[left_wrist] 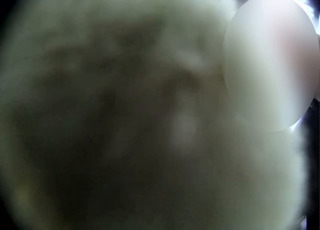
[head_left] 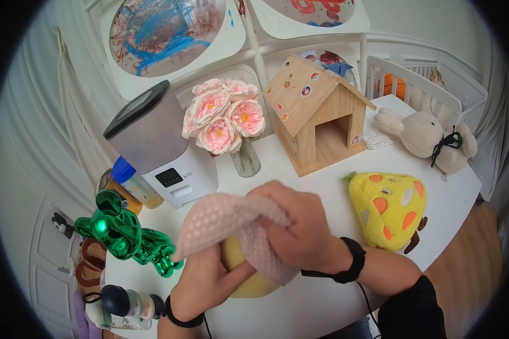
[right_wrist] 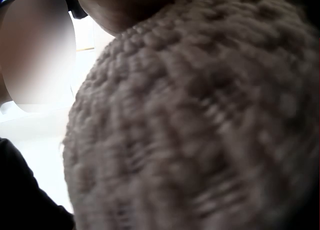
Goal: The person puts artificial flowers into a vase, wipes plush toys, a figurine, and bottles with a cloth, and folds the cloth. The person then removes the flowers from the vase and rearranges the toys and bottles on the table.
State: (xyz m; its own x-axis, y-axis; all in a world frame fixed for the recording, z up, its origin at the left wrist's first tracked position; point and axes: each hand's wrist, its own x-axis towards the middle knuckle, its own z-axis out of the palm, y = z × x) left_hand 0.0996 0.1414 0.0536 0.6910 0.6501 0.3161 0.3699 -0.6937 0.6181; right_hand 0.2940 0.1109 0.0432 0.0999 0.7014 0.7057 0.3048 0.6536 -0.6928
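In the head view a pink waffle-textured cloth is gripped by the right hand, its folds hanging to both sides of the fingers. Beneath it is a yellow, rounded item, partly covered; what it is cannot be told. The left hand holds this item from the left, thumb across its front. Blurred pale fluffy material fills most of the left wrist view. Close up in the right wrist view, the cloth hides the right fingers.
Left of the hands are a shiny green bear figure, bottles and a dispenser. Behind stand a vase of pink flowers and a wooden house. A yellow plush and a beige plush lie right on the white table.
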